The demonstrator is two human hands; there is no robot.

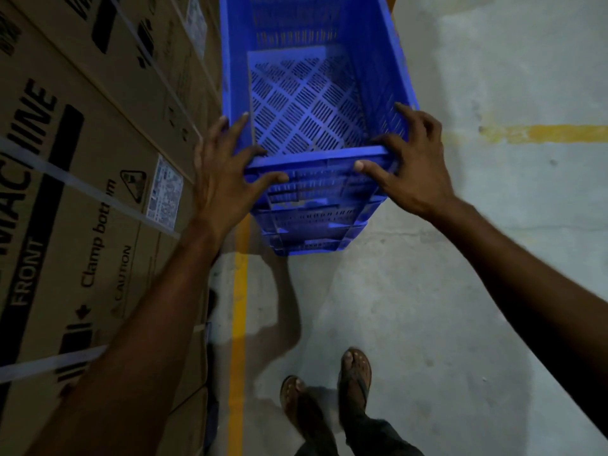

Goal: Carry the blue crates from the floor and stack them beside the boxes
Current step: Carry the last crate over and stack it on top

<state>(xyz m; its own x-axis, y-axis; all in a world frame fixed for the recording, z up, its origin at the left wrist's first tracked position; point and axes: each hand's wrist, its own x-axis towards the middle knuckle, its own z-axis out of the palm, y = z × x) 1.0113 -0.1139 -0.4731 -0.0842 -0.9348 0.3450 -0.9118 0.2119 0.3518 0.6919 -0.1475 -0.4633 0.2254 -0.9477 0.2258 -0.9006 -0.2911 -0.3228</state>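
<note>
Blue plastic, slotted all over: the top crate [306, 103] sits on a stack of blue crates [312, 225] on the concrete floor [427, 307], directly ahead of me and just beside the cardboard boxes [82, 192] on my left. I hold its near corners, I judge to square it on the stack. My left hand [223, 179] has fingers [260, 181] spread apart, thumb hooked over the rim. My right hand [411, 166] also has fingers splayed, draped over the near rim and right wall; neither is clamped tight. On the left the stack almost meets the boxes, so there is little room. A yellow line [238, 324] runs along the boxes' foot. Right of the stack the floor lies open. My sandalled feet [329, 383] stand well back.
</note>
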